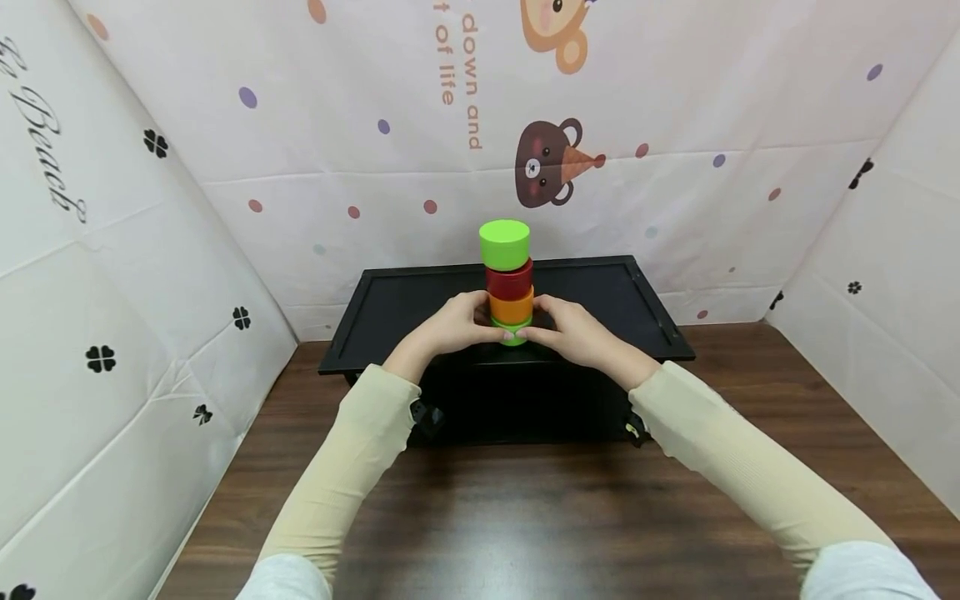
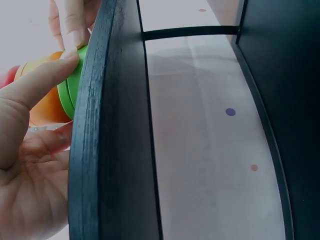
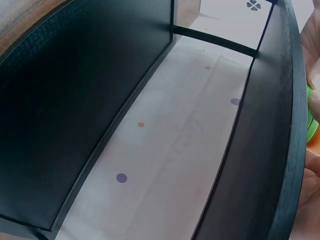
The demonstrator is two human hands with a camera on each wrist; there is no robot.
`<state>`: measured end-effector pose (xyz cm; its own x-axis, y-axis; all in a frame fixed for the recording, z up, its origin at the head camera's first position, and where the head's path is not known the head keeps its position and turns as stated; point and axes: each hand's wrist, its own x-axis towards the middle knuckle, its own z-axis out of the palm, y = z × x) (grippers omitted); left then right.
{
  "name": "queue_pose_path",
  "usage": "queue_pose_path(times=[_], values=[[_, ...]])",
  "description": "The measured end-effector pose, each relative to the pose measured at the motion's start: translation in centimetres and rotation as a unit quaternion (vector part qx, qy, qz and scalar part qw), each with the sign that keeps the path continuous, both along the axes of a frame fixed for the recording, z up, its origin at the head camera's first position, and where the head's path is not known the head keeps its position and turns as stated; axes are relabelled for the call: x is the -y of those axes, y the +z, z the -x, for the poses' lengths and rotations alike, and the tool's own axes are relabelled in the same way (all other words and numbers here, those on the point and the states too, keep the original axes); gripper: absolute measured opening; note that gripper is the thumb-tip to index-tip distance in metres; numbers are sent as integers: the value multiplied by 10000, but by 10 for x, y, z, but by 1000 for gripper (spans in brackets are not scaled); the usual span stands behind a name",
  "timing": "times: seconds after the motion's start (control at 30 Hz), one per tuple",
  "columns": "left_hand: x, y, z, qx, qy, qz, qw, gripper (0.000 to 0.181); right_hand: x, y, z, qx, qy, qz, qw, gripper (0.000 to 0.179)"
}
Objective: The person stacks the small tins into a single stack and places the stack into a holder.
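A tower of round, cup-shaped pieces stands upright on a black raised stand (image 1: 420, 304) in the head view. From the top come a wide bright green cup (image 1: 504, 244), a dark red cup (image 1: 510, 282), an orange cup (image 1: 512, 308) and a lower green cup (image 1: 513, 332). My left hand (image 1: 459, 325) holds the tower's base from the left, thumb across the front of the lower green cup. From the right my right hand (image 1: 572, 332) grips the same base, the two thumb tips meeting in front. The fingertips behind the tower are hidden.
The stand has an open space beneath its top board (image 2: 130, 130), with a lower black panel (image 3: 100, 95). It rests on a brown wooden table (image 1: 525, 517). White printed cloth (image 1: 300, 108) hangs behind and along both sides.
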<state>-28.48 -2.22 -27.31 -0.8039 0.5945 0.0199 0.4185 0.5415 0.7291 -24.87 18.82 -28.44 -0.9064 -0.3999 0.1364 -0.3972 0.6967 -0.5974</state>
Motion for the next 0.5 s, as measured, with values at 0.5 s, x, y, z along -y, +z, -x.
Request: queue_pose_path(times=[0.5], values=[[12, -9, -2, -145, 255, -128, 9995, 55, -10, -5, -2, -250, -282, 107, 9992, 50]])
